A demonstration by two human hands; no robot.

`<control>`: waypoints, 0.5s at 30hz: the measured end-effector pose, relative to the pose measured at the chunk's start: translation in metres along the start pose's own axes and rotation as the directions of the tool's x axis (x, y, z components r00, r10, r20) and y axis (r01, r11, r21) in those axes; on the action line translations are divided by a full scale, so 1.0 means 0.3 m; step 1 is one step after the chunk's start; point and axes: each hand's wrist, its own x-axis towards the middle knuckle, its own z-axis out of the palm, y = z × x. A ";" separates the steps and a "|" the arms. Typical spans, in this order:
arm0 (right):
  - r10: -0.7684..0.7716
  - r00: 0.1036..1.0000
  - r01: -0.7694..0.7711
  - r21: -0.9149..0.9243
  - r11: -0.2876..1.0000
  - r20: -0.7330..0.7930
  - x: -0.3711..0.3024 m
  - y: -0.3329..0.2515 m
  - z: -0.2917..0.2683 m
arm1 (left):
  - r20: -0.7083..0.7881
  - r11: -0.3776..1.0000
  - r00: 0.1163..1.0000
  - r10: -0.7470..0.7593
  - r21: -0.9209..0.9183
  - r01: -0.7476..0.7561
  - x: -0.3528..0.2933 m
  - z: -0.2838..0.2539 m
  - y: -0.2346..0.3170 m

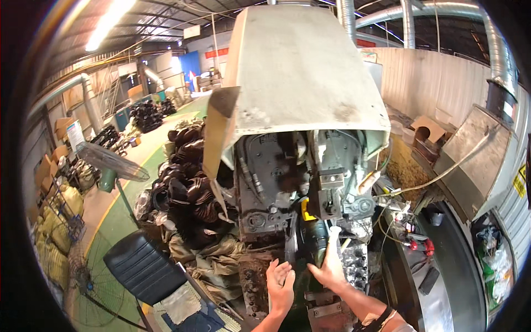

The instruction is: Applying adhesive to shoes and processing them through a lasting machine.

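Note:
Fingers partly curled, palm turned up, my left hand (280, 285) is in front of the machine with its thumb apart and nothing visible in it. My right hand (330, 268) lies against the lower right side of a glossy black rounded piece (314, 238), its thumb across the lower end. A white slim thing (334, 233) shows at the top of that hand; whether it is held or is a finger covering I cannot tell. The black piece stands in the middle of a worn grey machine (271, 166), below a yellow part (306, 209). Its far side is hidden.
A large pale hood (310, 66) covers the machine's top. Left are heaped dark brown curved pieces (185, 182), a black padded chair (145, 265) and a standing fan (110, 166). On the right, a dark bench (448, 265) carries red connectors (423, 246) and cables.

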 end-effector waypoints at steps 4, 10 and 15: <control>0.157 0.987 -0.160 0.277 0.947 0.033 -0.001 -0.053 -0.090 | 0.018 0.997 1.000 -0.008 -0.079 0.010 0.043 0.023 0.064; 0.060 0.970 -0.128 0.285 0.950 0.236 -0.349 -0.115 -0.388 | 0.377 0.977 0.912 -0.158 -0.074 0.200 0.121 0.178 0.256; -0.069 0.998 0.069 0.096 0.993 0.005 -0.640 0.001 -0.469 | 0.513 0.980 0.853 -0.093 -0.104 0.169 -0.083 0.412 0.212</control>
